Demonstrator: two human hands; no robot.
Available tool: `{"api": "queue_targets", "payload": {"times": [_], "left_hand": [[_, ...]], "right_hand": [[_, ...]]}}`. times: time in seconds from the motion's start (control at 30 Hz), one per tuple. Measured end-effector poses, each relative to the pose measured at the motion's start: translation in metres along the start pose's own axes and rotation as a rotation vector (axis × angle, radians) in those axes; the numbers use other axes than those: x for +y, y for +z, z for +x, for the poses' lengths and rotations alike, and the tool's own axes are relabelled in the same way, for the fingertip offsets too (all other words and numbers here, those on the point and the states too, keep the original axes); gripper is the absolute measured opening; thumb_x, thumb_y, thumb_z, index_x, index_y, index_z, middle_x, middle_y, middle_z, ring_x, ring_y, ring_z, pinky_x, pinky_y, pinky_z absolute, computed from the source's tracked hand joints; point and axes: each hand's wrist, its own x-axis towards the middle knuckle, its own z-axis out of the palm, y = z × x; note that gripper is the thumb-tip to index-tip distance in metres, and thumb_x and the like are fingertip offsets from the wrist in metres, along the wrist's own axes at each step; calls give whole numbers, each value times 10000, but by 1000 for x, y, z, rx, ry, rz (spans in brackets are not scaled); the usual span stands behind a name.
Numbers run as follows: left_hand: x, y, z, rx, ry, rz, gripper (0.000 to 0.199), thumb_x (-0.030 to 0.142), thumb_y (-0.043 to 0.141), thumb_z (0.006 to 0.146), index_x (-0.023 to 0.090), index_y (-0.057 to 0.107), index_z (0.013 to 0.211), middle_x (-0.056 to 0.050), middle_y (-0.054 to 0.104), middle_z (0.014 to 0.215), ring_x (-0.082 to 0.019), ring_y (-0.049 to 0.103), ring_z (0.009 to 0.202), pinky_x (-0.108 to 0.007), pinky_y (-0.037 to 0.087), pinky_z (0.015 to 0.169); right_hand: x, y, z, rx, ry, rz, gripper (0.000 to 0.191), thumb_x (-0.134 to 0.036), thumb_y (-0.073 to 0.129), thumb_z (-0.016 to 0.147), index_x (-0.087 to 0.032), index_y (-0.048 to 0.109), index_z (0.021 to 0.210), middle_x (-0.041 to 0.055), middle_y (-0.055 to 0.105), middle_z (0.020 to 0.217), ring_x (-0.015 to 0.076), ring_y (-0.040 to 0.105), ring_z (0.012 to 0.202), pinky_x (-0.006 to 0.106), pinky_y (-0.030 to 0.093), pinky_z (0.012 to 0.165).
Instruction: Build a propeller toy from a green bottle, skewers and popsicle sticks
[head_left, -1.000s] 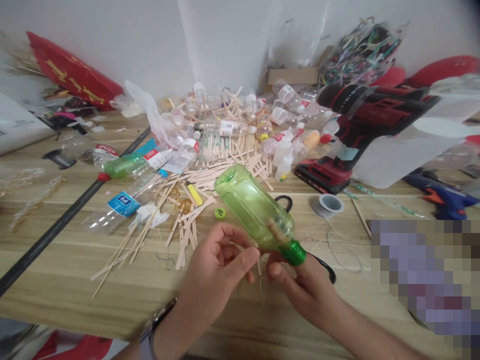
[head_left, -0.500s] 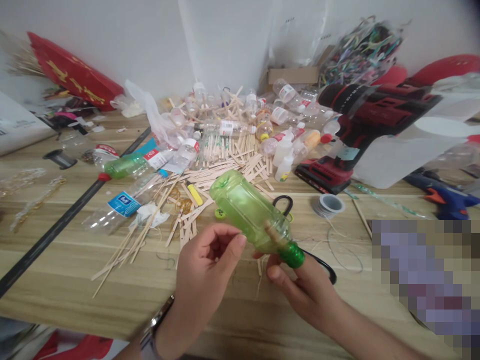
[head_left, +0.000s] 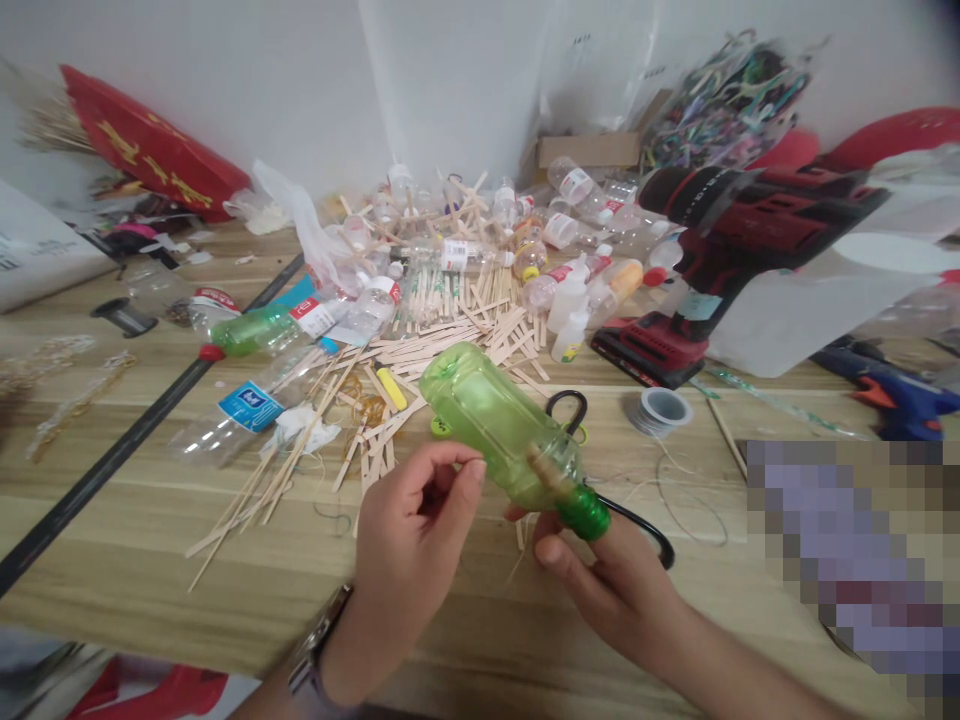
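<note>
A translucent green plastic bottle point(head_left: 495, 415) tilts over the table, its neck toward me at the lower right. My right hand point(head_left: 611, 570) carries it, with one finger pushed through the dark green neck and showing inside the body. The thumb of that hand stays outside, below the neck. Beside the bottle's lower left edge, my left hand point(head_left: 420, 530) is closed in a pinch of thumb and forefinger. What the pinch holds, if anything, is too small to make out. Black-handled scissors point(head_left: 566, 405) lie partly hidden behind the bottle.
Wooden sticks point(head_left: 435, 345) and clear plastic bottles point(head_left: 457, 255) crowd the middle and back. A red and black cordless drill point(head_left: 697, 270) stands at the right, near a spool point(head_left: 660, 410) and a blue glue gun point(head_left: 889, 395). A dark rod point(head_left: 105, 470) crosses the left side.
The pinched fingertips of my left hand have shifted slightly up and left along the bottle's edge. My right hand and the bottle are almost unchanged.
</note>
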Motion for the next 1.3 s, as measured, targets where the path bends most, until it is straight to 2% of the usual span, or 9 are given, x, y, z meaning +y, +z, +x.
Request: {"api": "queue_targets", "payload": {"times": [0.33,0.5,0.8,1.03,1.13,1.3], "left_hand": [[1,2,4,-68,-259,-256,184,358,619,831,194,635,749,73,420,492,-73,347,436,-160,268,385],[-1,3,4,-116,-339,-411,191,370,631,841,195,627,765,88,360,490,-63,276,443,-164,216,395],[-1,5,5,-148,-468,-619,203,373,672,814,184,629,754,96,345,480,-47,259,430,-157,205,391],[3,7,6,-114,-483,-664,212,364,670,801,177,606,725,101,332,467,-45,252,416,-155,217,386],[0,8,3,-81,-433,-574,197,360,657,820,184,613,743,90,364,495,-53,273,439,-157,221,394],[2,9,0,-29,-309,-389,167,317,622,835,190,607,728,80,415,501,-60,321,439,-157,250,398]], "right_hand": [[-1,1,0,-7,15,41,370,-507,424,985,-197,621,948,-2,639,671,118,586,552,210,455,522],[-1,1,-3,-35,50,78,392,-542,431,969,-200,616,922,5,632,682,131,590,571,230,463,529],[0,0,-3,-24,25,54,384,-541,442,967,-205,627,988,-19,608,651,116,585,556,208,443,519],[1,2,-6,-57,57,80,402,-554,436,964,-205,634,983,-5,614,666,130,592,574,215,436,495],[0,1,-5,-51,52,94,410,-559,431,963,-204,635,992,-4,619,660,130,587,565,219,445,501],[-3,0,-2,-40,44,114,391,-533,426,976,-217,610,1116,18,681,780,126,592,600,221,463,531]]}}
